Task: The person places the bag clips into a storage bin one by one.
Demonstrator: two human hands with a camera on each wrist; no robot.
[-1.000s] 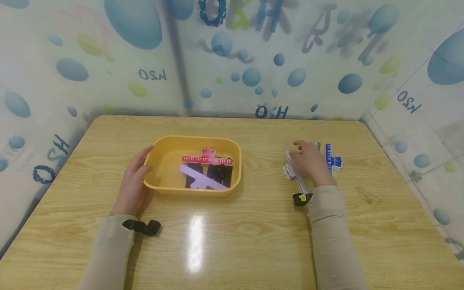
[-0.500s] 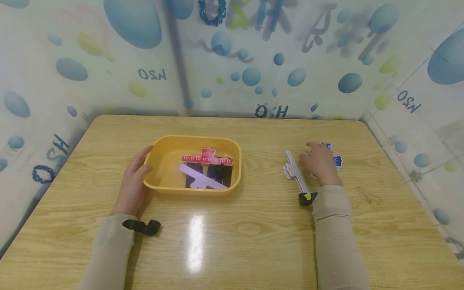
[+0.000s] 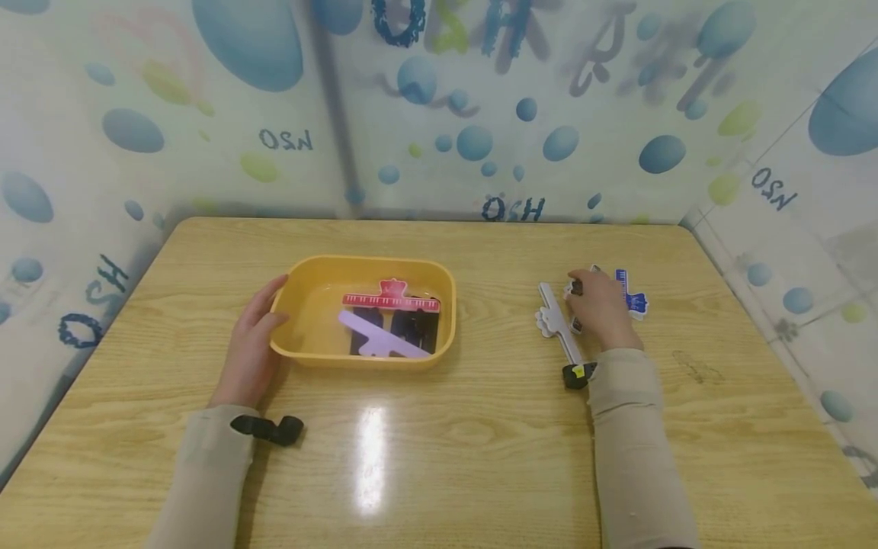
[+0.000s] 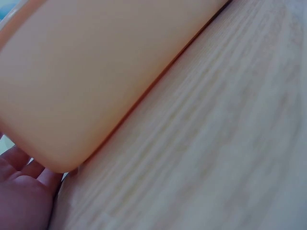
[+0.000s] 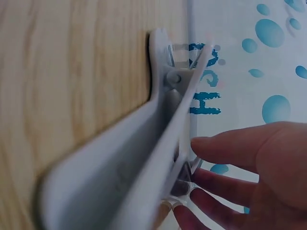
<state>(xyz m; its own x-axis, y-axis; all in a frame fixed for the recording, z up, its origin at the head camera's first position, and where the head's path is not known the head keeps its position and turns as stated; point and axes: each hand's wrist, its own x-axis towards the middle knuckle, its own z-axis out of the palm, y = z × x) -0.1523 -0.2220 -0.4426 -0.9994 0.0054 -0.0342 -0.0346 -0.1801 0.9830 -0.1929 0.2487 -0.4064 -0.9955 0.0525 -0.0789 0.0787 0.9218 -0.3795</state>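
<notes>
My left hand [image 3: 250, 351] rests at the left end of a yellow plastic tray [image 3: 295, 354], thumb at the rim and fingers along the outer wall. In the left wrist view its fingers [image 4: 17, 160] lie close to the tray's lower corner. On the right, my right hand [image 3: 604, 305] pinches a black-and-white clip [image 3: 576, 288], largely covered by the fingers. The right wrist view has thumb and fingertips around this dark clip [image 5: 181, 184]. A light grey clip [image 3: 559, 324] lies just left of that hand, and a blue clip [image 3: 631, 297] with a keyboard pattern just right.
Inside the tray are a red keyboard-patterned clip [image 3: 391, 296], a purple clip [image 3: 384, 338] and black clips [image 3: 418, 328]. The wooden table [image 3: 480, 442] meets a wall [image 3: 439, 175] with blue and green dots at its back edge.
My right hand moved right from beside the grey clip, then slightly back left, bringing the black-and-white clip with it. The left hand and tray stayed in place.
</notes>
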